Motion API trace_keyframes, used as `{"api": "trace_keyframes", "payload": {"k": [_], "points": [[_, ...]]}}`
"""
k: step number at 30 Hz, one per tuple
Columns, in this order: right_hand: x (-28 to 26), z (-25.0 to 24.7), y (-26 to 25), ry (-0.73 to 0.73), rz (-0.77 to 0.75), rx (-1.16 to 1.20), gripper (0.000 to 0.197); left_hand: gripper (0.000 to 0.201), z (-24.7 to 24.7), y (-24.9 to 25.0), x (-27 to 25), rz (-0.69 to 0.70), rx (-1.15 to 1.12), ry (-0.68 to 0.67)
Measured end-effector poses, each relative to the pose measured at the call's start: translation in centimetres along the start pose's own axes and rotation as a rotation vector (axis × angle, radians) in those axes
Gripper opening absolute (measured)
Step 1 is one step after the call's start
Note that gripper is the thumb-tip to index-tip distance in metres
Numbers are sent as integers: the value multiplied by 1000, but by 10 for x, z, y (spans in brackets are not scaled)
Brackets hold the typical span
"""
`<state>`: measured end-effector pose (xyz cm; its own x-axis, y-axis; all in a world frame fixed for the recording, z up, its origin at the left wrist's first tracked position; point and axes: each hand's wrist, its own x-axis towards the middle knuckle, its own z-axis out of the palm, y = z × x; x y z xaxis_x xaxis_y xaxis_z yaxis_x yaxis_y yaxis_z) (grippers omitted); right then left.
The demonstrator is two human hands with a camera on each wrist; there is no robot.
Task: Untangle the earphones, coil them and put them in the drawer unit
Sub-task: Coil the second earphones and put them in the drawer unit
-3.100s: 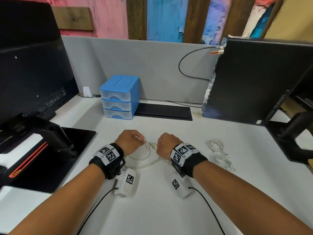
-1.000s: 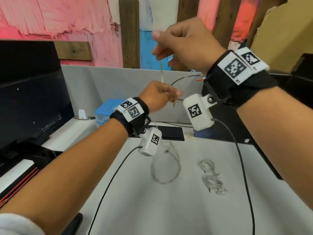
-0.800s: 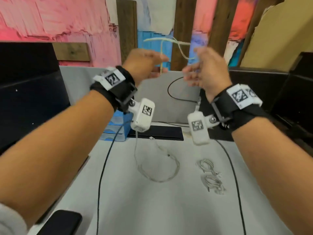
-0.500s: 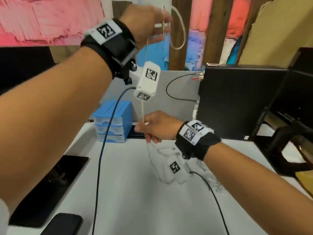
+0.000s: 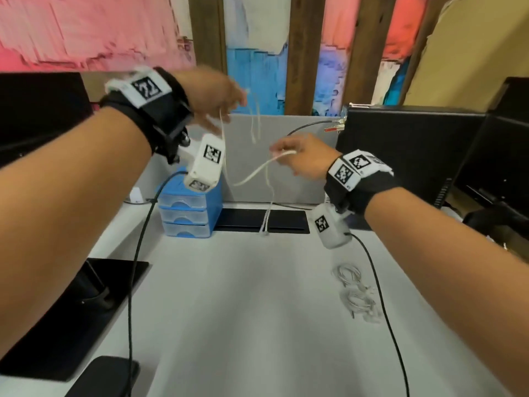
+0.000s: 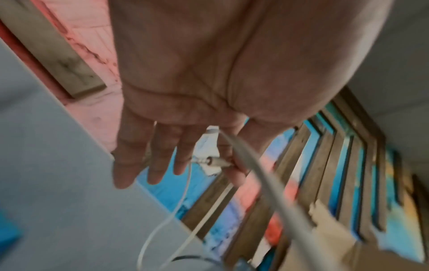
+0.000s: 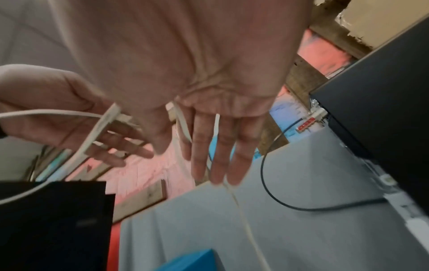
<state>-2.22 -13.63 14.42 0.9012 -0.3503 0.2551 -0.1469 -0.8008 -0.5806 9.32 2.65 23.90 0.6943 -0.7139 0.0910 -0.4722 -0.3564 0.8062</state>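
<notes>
Near edge, below the left forearm: a dark phone [image 5: 103,373] lies flat on the grey-white desk [image 5: 243,325], beside a black monitor base [image 5: 71,310].
Below the right wrist: a second bundle of white earphones [image 5: 356,293] sits in a loose heap on the desk, well apart from both hands.
Right hand [image 5: 303,159]: raised over the desk, and it's pinching the cord of the earphones [image 5: 252,176] between thumb and forefinger; the right wrist view shows the other fingers [image 7: 218,152] stretched out long, cord running across them.
Earphones: up in the air between the two hands! The cord sags in a curve from one hand to the other, and a strand drops from the right hand with its end hanging just above the desk.
Left hand [image 5: 217,98]: higher than the right, blurred; in the left wrist view forefinger and thumb pinch the plug end [image 6: 213,161], remaining fingers [image 6: 157,161] straight and spread.
Past the left hand: a blue drawer unit [image 5: 189,207] stands on the desk, three clear drawers, all shut, with a black pad [image 5: 263,222] lying just beside it.
Past the right hand: a black computer case [image 5: 400,156], a black cable [image 5: 309,130] looping from its corner.
Back of the desk: a grey partition panel [image 5: 286,179] stands upright.
Room behind: wall painted pink, blue and red, with dark wooden planks [image 5: 300,53] standing upright before it.
</notes>
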Motion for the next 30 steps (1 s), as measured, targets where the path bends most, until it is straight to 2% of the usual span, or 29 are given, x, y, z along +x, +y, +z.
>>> {"api": "trace_keyframes", "payload": {"k": [2,4,6,7,8,11,13,16,20,23,27,30], "points": [[-13,13,5,-154,79,-211,24,22,12,-18,1,-81,236,-49],[-28,35,16,-282,187,-314,43,32,23,-39,-1,-105,398,-108],[-40,58,26,-417,322,-173,62,34,35,-60,-7,-120,474,-193],[-43,68,31,-446,352,-107,64,34,41,-70,-10,-141,466,-227],[-42,76,36,-405,324,-104,61,33,46,-79,-15,-156,459,-258],[-36,93,42,-119,210,-29,40,24,62,-99,-27,-115,526,-298],[-35,99,35,17,124,136,35,18,73,-109,-32,-115,347,-312],[-38,98,21,104,21,384,25,19,85,-120,-41,-110,-58,-287],[-51,92,21,69,19,643,11,17,90,-126,-59,-84,-472,-277],[-65,94,23,-2,68,814,10,20,96,-132,-69,-86,-636,-288],[-78,110,23,60,153,766,17,19,108,-138,-79,-103,-753,-228],[-89,127,22,27,173,676,23,17,117,-145,-83,-133,-858,-185]]}}
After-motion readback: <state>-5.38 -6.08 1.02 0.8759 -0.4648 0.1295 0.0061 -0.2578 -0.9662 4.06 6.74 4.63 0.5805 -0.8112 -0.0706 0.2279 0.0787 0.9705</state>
